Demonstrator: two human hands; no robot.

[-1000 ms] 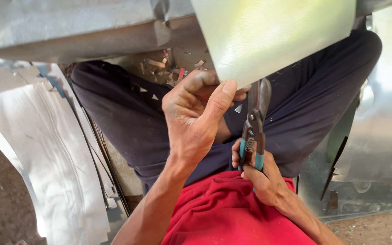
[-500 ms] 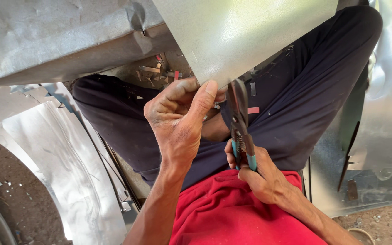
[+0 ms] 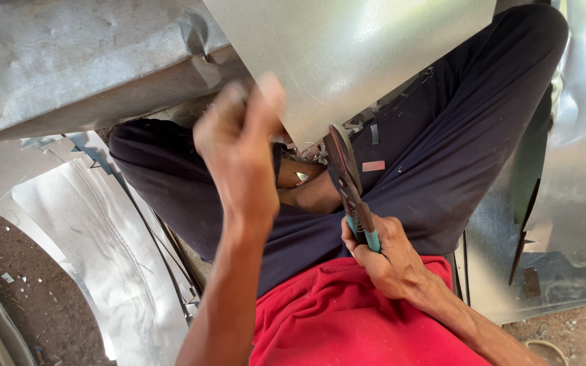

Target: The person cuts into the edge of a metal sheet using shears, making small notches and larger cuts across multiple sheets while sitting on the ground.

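shirt (image 3: 347,318): red | trousers (image 3: 442,163): dark navy | forearms bare

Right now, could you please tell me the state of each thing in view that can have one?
Flat galvanised metal sheet: raised over the lap, lower edge at the snips' blades.
Teal-handled tin snips: gripped, blades at the sheet's edge.
Right hand: fingers closed round the snips' handles.
Left hand: blurred, lifted beside the sheet; grip unclear.
Curved metal sheet: lying on the ground.

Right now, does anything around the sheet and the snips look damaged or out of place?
Small metal offcuts lie scattered on the dark trousers below the sheet. The left hand is blurred, so its grip is unclear. The right hand holds the snips normally.
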